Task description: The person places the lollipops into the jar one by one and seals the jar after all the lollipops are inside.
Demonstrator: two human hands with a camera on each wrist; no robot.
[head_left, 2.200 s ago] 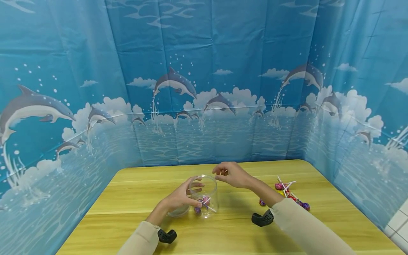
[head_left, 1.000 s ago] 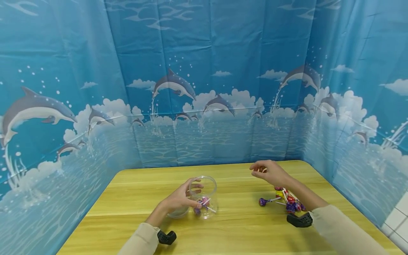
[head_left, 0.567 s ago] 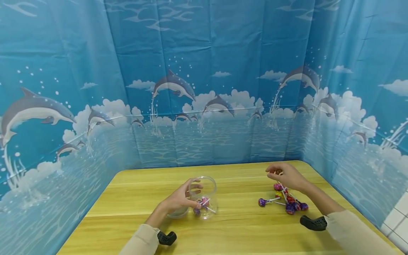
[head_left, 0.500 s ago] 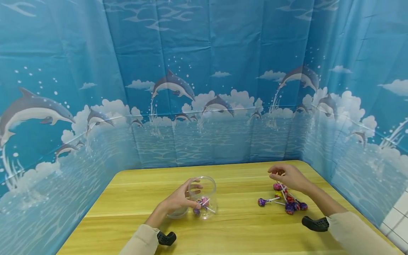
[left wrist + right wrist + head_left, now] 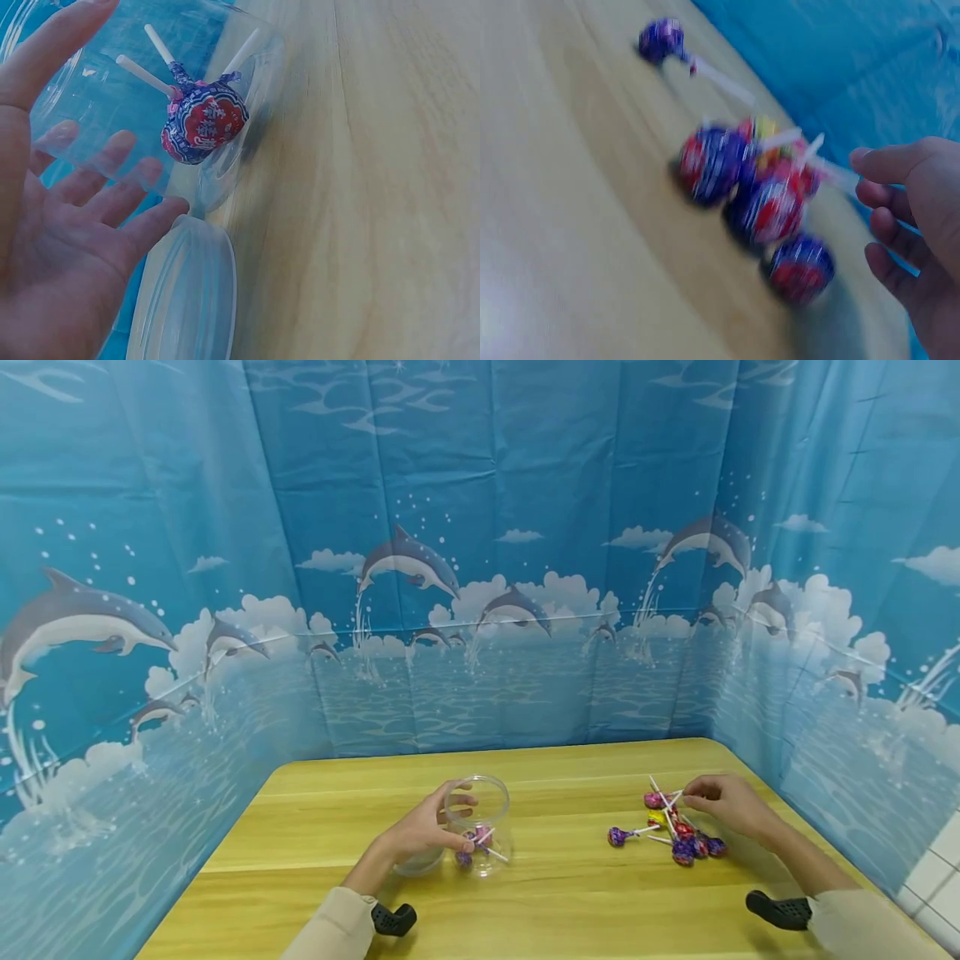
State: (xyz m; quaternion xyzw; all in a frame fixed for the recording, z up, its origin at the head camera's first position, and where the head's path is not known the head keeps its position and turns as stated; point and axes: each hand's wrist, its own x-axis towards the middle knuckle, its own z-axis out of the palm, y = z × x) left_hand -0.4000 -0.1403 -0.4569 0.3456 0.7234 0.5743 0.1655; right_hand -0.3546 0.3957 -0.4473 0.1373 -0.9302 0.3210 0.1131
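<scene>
A clear round jar [image 5: 487, 810] stands at the table's middle with several wrapped lollipops [image 5: 202, 124] inside, sticks up. My left hand [image 5: 429, 822] holds its side, thumb in front and the other fingers behind the wall. Right of it lies a loose pile of lollipops [image 5: 681, 837] in purple, red, pink and yellow wrappers, white sticks crossing. My right hand [image 5: 723, 802] is at the pile's right edge, thumb and forefinger at the end of a white stick [image 5: 838, 175]. The right wrist view is blurred, and no firm grip on the stick shows.
A clear lid [image 5: 420, 862] lies beside the jar, partly behind the left hand. One purple lollipop [image 5: 617, 837] lies left of the pile. A blue dolphin-print curtain [image 5: 480, 693] borders the back and sides of the wooden table [image 5: 555, 910].
My right hand has moved from beside the jar's rim to the right, then down to the lollipop pile. The left hand and jar have stayed in place.
</scene>
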